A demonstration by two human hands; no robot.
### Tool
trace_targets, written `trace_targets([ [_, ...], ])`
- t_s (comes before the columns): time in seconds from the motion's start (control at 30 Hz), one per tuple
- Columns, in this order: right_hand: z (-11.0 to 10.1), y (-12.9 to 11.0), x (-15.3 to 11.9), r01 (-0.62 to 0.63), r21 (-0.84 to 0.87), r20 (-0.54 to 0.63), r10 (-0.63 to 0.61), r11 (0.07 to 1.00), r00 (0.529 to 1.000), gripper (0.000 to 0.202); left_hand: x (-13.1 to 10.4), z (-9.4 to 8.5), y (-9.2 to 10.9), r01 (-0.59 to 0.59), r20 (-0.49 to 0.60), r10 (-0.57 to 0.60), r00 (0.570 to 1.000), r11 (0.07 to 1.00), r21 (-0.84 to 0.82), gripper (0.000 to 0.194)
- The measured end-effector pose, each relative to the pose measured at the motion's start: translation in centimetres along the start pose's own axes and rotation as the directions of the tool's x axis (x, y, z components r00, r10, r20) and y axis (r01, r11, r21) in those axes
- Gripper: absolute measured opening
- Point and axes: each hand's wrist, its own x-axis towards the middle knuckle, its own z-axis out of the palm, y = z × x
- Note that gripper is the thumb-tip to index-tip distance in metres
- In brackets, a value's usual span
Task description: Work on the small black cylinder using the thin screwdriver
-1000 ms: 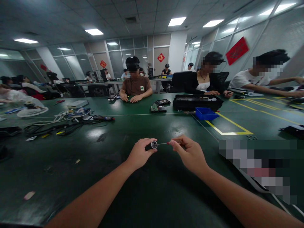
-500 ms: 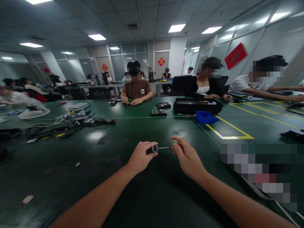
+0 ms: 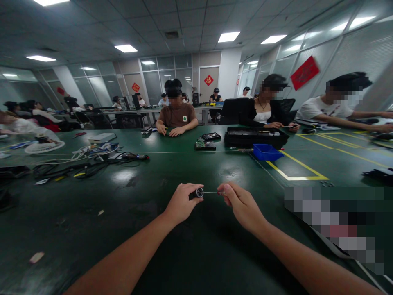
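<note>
Between the thumb and fingers of my left hand [image 3: 181, 202] is a small dark cylindrical part [image 3: 199, 192] with a silvery ring at its open end, facing me. My right hand [image 3: 238, 199] is closed round the handle of a screwdriver [image 3: 211, 192], whose thin metal shaft points left. The shaft's end meets the right side of the cylinder's rim; whether it sits in a screw cannot be seen. Both hands are above the green table [image 3: 172, 254], near its middle.
Tangled cables [image 3: 101, 162] lie at the left, past a white fan part [image 3: 44, 146]. Ahead are circuit-board drives [image 3: 206, 145], a blue bin [image 3: 267, 152] and a black tray [image 3: 256, 137]. A person in a brown shirt [image 3: 177, 116] sits opposite; others work at the right.
The fingers of my right hand, partly raised before, have curled in round the screwdriver handle. My left hand and the cylinder have hardly moved.
</note>
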Motion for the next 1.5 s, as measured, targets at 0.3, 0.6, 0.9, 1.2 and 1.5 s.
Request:
trace_targets([
  [0.3, 0.6, 0.5, 0.6, -0.09, 0.347, -0.129, 0.143, 0.934, 0.981, 0.029, 0.1, -0.1, 0.4, 0.005, -0.009, -0.005, 1.0, 1.0, 0.011, 0.038],
  [0.6, 0.7, 1.6, 1.5, -0.186, 0.695, -0.072, 0.324, 0.694, 0.943, 0.028, 0.0, -0.1, 0.3, -0.048, 0.008, 0.047, 0.999, 0.997, 0.054, 0.038],
  [0.9, 0.5, 1.2, 0.7, -0.06, 0.317, -0.159, 0.116, 0.946, 0.98, 0.032, -0.2, 0.0, 0.3, -0.051, 0.009, 0.05, 0.999, 0.997, 0.052, 0.04],
  [1.2, -0.6, -0.2, 0.3, -0.061, -0.009, -0.127, 0.06, 0.998, 0.99, 0.035, 0.0, -0.1, 0.5, -0.025, 0.026, 0.023, 0.999, 0.998, 0.066, 0.038],
  [1.5, -0.4, 0.0, 0.2, 0.001, -0.017, -0.07, -0.002, 1.0, 0.998, 0.024, 0.0, -0.2, 0.5, -0.021, 0.017, 0.02, 1.0, 0.998, 0.064, 0.038],
])
